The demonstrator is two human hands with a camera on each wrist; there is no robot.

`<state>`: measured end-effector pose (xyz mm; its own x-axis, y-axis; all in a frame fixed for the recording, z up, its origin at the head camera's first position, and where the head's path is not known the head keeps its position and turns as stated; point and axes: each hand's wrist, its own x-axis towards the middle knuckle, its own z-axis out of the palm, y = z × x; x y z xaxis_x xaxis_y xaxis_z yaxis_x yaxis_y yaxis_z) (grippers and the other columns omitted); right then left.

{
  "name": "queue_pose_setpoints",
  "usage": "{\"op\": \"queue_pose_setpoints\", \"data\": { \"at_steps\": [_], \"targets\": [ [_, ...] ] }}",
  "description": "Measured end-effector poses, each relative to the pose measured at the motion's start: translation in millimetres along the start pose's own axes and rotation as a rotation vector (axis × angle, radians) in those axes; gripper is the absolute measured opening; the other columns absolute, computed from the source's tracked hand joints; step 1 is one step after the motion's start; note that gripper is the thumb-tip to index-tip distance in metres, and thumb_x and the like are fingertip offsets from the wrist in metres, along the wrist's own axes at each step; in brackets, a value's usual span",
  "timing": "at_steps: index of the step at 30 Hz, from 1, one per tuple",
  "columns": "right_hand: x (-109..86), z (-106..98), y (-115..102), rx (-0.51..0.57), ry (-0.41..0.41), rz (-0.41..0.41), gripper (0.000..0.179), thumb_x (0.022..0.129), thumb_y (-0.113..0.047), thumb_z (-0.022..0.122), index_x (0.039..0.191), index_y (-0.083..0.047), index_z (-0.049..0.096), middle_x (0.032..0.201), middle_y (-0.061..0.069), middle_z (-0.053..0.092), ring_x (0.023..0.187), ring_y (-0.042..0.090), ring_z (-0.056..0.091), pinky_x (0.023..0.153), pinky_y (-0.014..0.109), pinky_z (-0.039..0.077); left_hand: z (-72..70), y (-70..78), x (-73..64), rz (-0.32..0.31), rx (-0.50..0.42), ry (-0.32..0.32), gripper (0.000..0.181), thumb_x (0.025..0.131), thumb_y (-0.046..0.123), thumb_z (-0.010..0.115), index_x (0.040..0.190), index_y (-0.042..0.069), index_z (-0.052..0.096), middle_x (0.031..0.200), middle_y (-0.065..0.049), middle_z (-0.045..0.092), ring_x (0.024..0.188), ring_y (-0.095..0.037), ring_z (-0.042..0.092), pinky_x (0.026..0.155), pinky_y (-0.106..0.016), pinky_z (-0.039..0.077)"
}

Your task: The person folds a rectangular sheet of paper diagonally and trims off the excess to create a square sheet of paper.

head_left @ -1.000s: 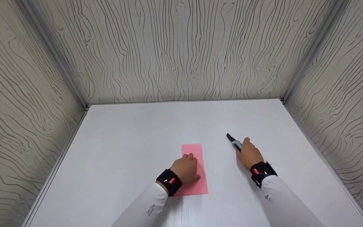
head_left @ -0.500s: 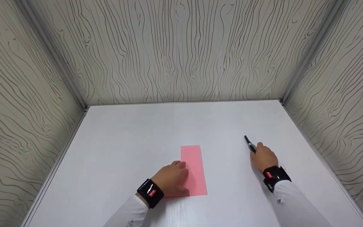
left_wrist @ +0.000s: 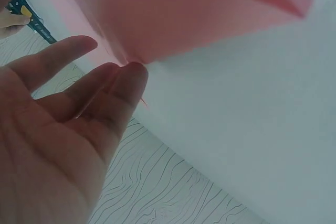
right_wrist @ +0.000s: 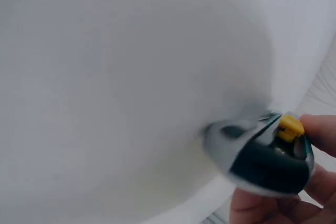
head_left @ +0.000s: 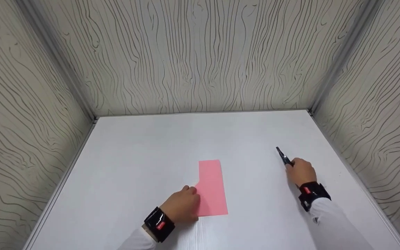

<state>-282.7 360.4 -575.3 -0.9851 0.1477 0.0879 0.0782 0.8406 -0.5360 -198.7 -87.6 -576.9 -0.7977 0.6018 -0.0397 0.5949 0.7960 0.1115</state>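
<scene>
A folded sheet of pink paper (head_left: 212, 194) lies near the front middle of the white table. My left hand (head_left: 182, 205) is at its left edge, fingers curled in and gripping the paper there. In the left wrist view the fingertips (left_wrist: 134, 74) touch the pink paper (left_wrist: 173, 19), whose near part stands up off the table. Off to the right, my right hand (head_left: 302, 172) holds a utility knife (head_left: 285, 158) pointing away to the upper left. Seen from the right wrist, the knife (right_wrist: 270, 161) has a dark green and grey body and a yellow slider.
The white tabletop (head_left: 151, 146) stretches around both hands. Wood-grain patterned panels (head_left: 200, 59) enclose it at the back and on both sides, with grey metal strips (head_left: 59, 62) along the corners.
My left hand has slid left and toward me, from on top of the pink paper to its left edge. The right hand has moved right with the utility knife, away from the paper.
</scene>
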Motion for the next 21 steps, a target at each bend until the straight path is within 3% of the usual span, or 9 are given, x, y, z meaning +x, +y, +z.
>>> {"op": "queue_pose_setpoints", "data": {
  "at_steps": [5, 10, 18, 21],
  "targets": [
    [3.0, -6.4, 15.4, 0.028, -0.007, 0.033, 0.032, 0.107, -0.011, 0.058, 0.1, 0.017, 0.071, 0.076, 0.02, 0.071, 0.064, 0.028, 0.064, 0.056, 0.035, 0.046, -1.4, 2.4, -2.7, -0.014, -0.014, 0.017, 0.022, 0.085, 0.028, 0.087, 0.09, 0.009, 0.078, 0.096, -0.004, 0.069, 0.085, -0.018, 0.056, 0.074, -0.031, 0.058],
    [4.4, -6.1, 25.5, 0.02, -0.022, 0.066, 0.035, 0.108, -0.011, 0.054, 0.102, 0.019, 0.072, 0.079, 0.021, 0.071, 0.069, 0.029, 0.064, 0.06, 0.036, 0.049, 3.0, 1.8, -2.8, 0.003, 0.004, 0.073, 0.015, 0.087, 0.022, 0.083, 0.087, 0.008, 0.077, 0.092, -0.004, 0.069, 0.081, -0.018, 0.057, 0.072, -0.031, 0.057],
    [6.5, -6.2, 29.8, 0.002, -0.032, 0.074, 0.037, 0.108, -0.009, 0.05, 0.098, 0.018, 0.073, 0.08, 0.024, 0.072, 0.072, 0.034, 0.066, 0.064, 0.04, 0.051, 7.4, 2.1, 4.1, 0.013, 0.034, 0.139, 0.014, 0.092, 0.023, 0.083, 0.092, 0.009, 0.078, 0.093, -0.004, 0.069, 0.083, -0.018, 0.059, 0.071, -0.029, 0.058],
    [6.3, -5.7, 24.3, -0.037, -0.022, 0.057, 0.036, 0.107, -0.009, 0.05, 0.099, 0.02, 0.07, 0.085, 0.03, 0.07, 0.075, 0.041, 0.066, 0.063, 0.045, 0.053, 9.0, 2.9, 7.6, 0.019, 0.065, 0.152, 0.018, 0.092, 0.026, 0.085, 0.094, 0.009, 0.079, 0.092, -0.003, 0.068, 0.081, -0.017, 0.058, 0.07, -0.028, 0.058]
  ]
}}
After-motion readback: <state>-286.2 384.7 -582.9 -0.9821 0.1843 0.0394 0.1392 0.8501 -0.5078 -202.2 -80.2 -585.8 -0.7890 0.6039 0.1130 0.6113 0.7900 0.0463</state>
